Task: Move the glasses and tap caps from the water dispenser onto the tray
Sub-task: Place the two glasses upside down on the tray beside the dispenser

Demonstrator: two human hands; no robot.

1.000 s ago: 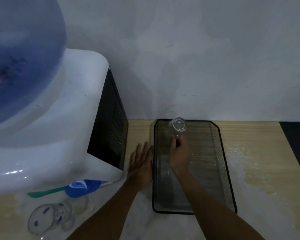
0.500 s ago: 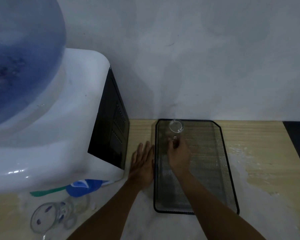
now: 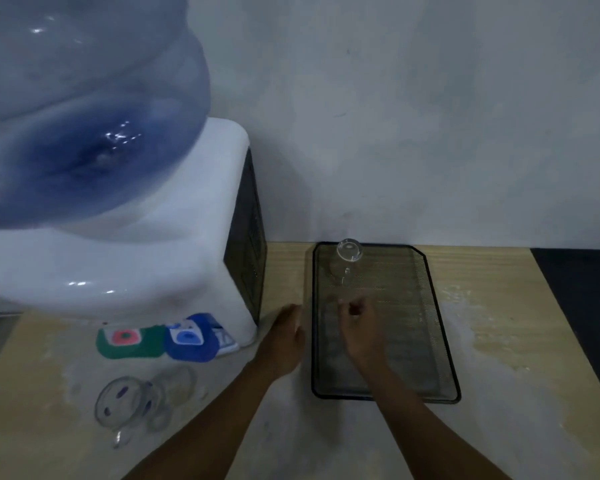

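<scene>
Glass is seen nearest the camera: two clear glasses (image 3: 136, 407) with dark blue spots lie close together on the bench (image 3: 499, 341) in front of the water dispenser (image 3: 125, 258), not yet moved. Just beyond them, under the dispenser's front edge, a green tap cap (image 3: 129, 341) with a red centre and a blue tap cap (image 3: 191, 337) are seen side by side, also not yet on the tray.

The left hand (image 3: 284, 341) is held beside the left rim of the black mesh tray (image 3: 440, 341), its fingers loosely spread and holding nothing. The right hand (image 3: 361, 327) is held over the middle of the tray, fingers (image 3: 354, 308) curled inward but empty; nothing is gripped. Farther back, a stemmed glass (image 3: 350, 258) is seen at the far left corner of the tray, apart from the right hand; whether it stands on its base or its rim cannot be told through the blur.

The task is judged barely begun, with two glasses and both caps left. Trouble could come from the stemmed glass being knocked over on the mesh if the tray is nudged, from the two spotted glasses being clinked together when one is lifted, and from clear glass being misjudged in dim light.
</scene>
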